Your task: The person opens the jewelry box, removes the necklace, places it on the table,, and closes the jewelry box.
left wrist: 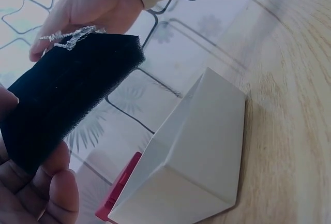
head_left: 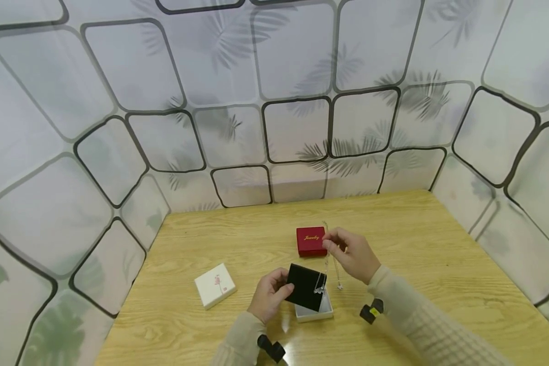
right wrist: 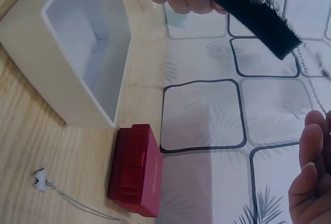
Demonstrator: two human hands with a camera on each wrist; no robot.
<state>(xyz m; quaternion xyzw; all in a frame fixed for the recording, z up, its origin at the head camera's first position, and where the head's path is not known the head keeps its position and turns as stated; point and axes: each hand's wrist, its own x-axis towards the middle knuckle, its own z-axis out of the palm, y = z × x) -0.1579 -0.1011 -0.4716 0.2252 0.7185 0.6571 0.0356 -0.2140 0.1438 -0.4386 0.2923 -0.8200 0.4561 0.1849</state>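
My left hand [head_left: 270, 295] pinches a square black foam pad [head_left: 302, 284] between thumb and fingers, tilted over an open white box [head_left: 314, 316]. A silver necklace [head_left: 319, 290] hangs with its pendant over the pad's right side; in the left wrist view its sparkling part [left wrist: 77, 36] lies along the pad's edge. My right hand [head_left: 354, 254] pinches this necklace's fine chain [right wrist: 309, 81] above the pad. On the table to the right of the box lies a second necklace with a small pendant [right wrist: 41, 180]. The inside of the white box [right wrist: 95, 38] shows pale walls.
A red box [head_left: 311, 241] with gold "Jewelry" lettering stands behind the white box, close to my right hand. The white lid [head_left: 215, 285] with a pink flower print lies to the left. Patterned curtains [head_left: 297, 127] surround the wooden table [head_left: 187, 244] at the back and sides.
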